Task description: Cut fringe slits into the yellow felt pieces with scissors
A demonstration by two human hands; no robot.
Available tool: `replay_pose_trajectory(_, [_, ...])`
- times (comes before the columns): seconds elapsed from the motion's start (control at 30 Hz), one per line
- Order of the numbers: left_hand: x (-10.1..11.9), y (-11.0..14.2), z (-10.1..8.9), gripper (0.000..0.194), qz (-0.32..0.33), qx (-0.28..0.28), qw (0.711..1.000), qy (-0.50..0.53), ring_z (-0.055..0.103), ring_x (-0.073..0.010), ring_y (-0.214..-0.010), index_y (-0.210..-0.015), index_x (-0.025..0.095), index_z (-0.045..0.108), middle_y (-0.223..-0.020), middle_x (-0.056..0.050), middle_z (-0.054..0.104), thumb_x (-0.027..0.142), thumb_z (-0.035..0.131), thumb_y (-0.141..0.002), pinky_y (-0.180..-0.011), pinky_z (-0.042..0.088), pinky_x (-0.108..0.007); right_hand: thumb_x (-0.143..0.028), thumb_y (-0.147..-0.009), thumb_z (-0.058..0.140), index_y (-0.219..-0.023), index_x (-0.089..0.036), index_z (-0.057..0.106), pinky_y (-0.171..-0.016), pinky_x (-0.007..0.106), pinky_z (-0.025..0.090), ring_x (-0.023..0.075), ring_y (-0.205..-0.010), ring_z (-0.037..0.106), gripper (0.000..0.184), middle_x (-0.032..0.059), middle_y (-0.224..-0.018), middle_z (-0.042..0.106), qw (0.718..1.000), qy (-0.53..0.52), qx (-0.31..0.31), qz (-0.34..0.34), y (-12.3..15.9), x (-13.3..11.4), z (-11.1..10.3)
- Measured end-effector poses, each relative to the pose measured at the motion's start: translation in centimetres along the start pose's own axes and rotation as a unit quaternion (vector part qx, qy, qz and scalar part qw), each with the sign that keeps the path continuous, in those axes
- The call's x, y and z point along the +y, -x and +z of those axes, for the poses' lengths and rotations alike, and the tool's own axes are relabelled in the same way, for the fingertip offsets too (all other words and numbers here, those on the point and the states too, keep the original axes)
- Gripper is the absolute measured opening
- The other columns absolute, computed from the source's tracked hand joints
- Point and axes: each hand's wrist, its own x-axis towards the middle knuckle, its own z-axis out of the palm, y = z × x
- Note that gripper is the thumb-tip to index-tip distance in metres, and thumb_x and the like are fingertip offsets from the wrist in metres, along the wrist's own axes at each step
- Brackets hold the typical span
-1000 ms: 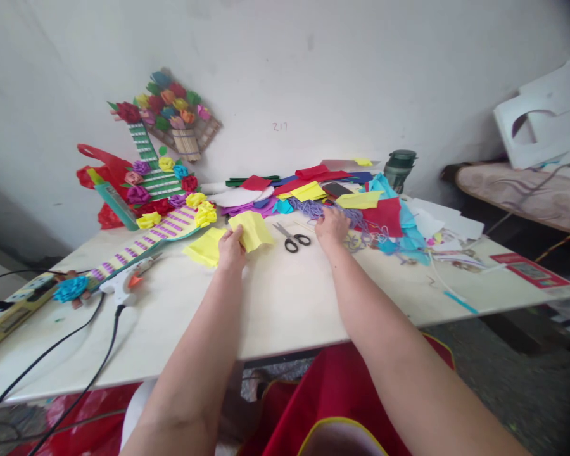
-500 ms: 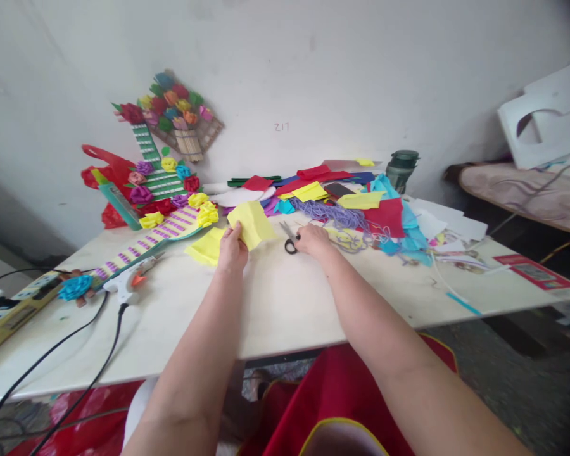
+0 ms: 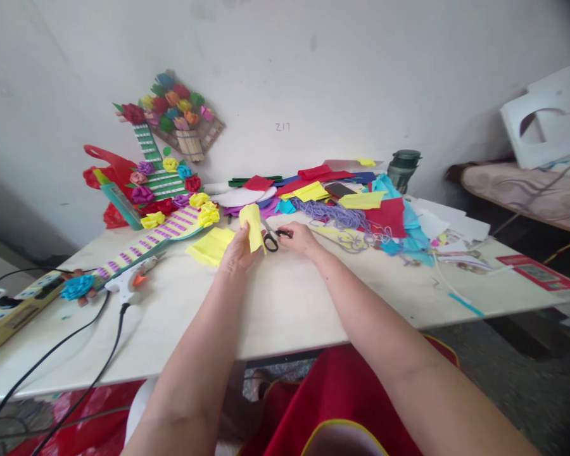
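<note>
Held upright over the table, a piece of yellow crepe paper [image 3: 251,223] curves in the grip of my left hand [image 3: 240,249]. My right hand [image 3: 298,239] has its fingers closed on one handle of a pair of black-handled scissors [image 3: 271,241]. The scissors' blades point toward the yellow piece and are partly hidden beside it. Under and left of my left hand lies more yellow crepe paper [image 3: 211,246], flat on the table. Purple yarn [image 3: 337,214] lies heaped beyond my right hand.
A white glue gun [image 3: 123,285] with a black cord lies at left, near a power strip [image 3: 16,313]. Paper-flower decorations [image 3: 156,174] stand behind it. Coloured paper [image 3: 308,191] is piled along the wall, with a green bottle [image 3: 403,170] at back right.
My right hand has moved from the yarn to the scissors, taken hold of them and brought them left. The yellow piece in my left hand has turned and curled.
</note>
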Motion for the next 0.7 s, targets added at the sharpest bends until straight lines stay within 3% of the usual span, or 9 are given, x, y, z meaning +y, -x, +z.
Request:
replay_pose_trajectory(0.17, [-0.1,0.0,0.2,0.022,0.007,-0.004,1.000,0.015,0.063,-0.0190,-0.081,-0.102,0.014,0.055,-0.088,-0.008,0.065,0.020,0.053,-0.081,-0.074,0.051,-0.033,-0.021,-0.063,0.063,-0.090,-0.017,0.069,-0.073,0.026,0.042,0.0138,-0.073,0.054,0.028,0.0041,-0.082,0.061,0.996,-0.054,-0.027,-0.070,0.6,-1.7,1.2])
replay_pose_trajectory(0.23, [0.0,-0.2,0.2,0.017,0.020,0.036,0.999,0.027,0.063,-0.0161,-0.073,-0.098,0.013,0.056,-0.080,-0.006,0.064,0.017,0.050,-0.082,-0.072,0.051,-0.030,-0.021,-0.063,0.064,-0.092,-0.017,0.067,-0.076,0.027,0.042,0.0139,-0.076,0.054,0.030,0.0043,-0.086,0.060,0.991,-0.124,-0.028,-0.036,0.6,-2.0,1.6])
replay_pose_trajectory(0.3, [0.4,-0.4,0.0,0.013,0.039,0.097,0.994,0.037,0.062,-0.0134,-0.062,-0.092,0.012,0.057,-0.069,-0.004,0.062,0.016,0.048,-0.083,-0.066,0.051,-0.026,-0.023,-0.065,0.062,-0.096,-0.016,0.064,-0.079,0.029,0.043,0.0139,-0.080,0.055,0.031,0.0049,-0.093,0.060,0.969,-0.239,-0.007,0.052,0.7,-2.4,2.1])
replay_pose_trajectory(0.37, [1.0,-0.6,-0.3,0.013,0.069,0.144,0.986,0.055,0.060,-0.0117,-0.057,-0.090,0.013,0.057,-0.064,-0.002,0.060,0.019,0.046,-0.085,-0.059,0.049,-0.022,-0.020,-0.071,0.055,-0.097,-0.016,0.060,-0.082,0.030,0.044,0.0135,-0.084,0.057,0.027,0.0042,-0.096,0.060,0.908,-0.389,-0.017,0.155,0.9,-3.0,2.5])
replay_pose_trajectory(0.43, [1.6,-0.6,-0.5,0.015,0.102,0.161,0.978,0.082,0.059,-0.0106,-0.054,-0.088,0.013,0.056,-0.060,-0.001,0.058,0.022,0.045,-0.086,-0.055,0.047,-0.020,-0.012,-0.074,0.046,-0.090,-0.015,0.057,-0.080,0.032,0.047,0.0127,-0.075,0.059,0.020,0.0038,-0.086,0.062,0.823,-0.509,-0.062,0.246,1.2,-3.6,2.8])
replay_pose_trajectory(0.5, [2.0,-0.4,-0.7,0.016,0.119,0.162,0.975,0.100,0.059,-0.0102,-0.054,-0.085,0.013,0.056,-0.058,-0.001,0.058,0.025,0.045,-0.086,-0.052,0.045,-0.019,-0.008,-0.075,0.041,-0.085,-0.013,0.053,-0.075,0.035,0.049,0.0139,-0.067,0.061,0.016,0.0051,-0.073,0.062,0.739,-0.580,-0.142,0.312,1.4,-4.0,2.9])
replay_pose_trajectory(0.57, [2.1,-0.3,-0.8,0.016,0.125,0.156,0.974,0.109,0.059,-0.0098,-0.055,-0.082,0.012,0.055,-0.057,0.000,0.057,0.025,0.047,-0.086,-0.051,0.044,-0.018,-0.009,-0.078,0.039,-0.083,-0.012,0.050,-0.071,0.037,0.050,0.0160,-0.064,0.062,0.013,0.0073,-0.068,0.061,0.691,-0.603,-0.206,0.341,1.3,-3.8,2.7])
replay_pose_trajectory(0.63, [2.0,-0.2,-0.7,0.014,0.129,0.149,0.974,0.108,0.059,-0.0096,-0.055,-0.082,0.012,0.055,-0.058,0.000,0.058,0.024,0.047,-0.085,-0.051,0.044,-0.018,-0.012,-0.080,0.040,-0.082,-0.011,0.050,-0.071,0.037,0.050,0.0169,-0.067,0.063,0.011,0.0088,-0.069,0.062,0.705,-0.583,-0.193,0.355,0.8,-2.8,2.0])
replay_pose_trajectory(0.7, [1.9,0.0,-0.5,0.014,0.124,0.147,0.976,0.099,0.059,-0.0096,-0.055,-0.081,0.013,0.055,-0.057,0.000,0.057,0.024,0.046,-0.086,-0.050,0.043,-0.018,-0.015,-0.079,0.043,-0.083,-0.012,0.052,-0.073,0.032,0.050,0.0153,-0.071,0.062,0.010,0.0073,-0.074,0.062,0.788,-0.503,-0.052,0.352,0.1,-1.1,0.8])
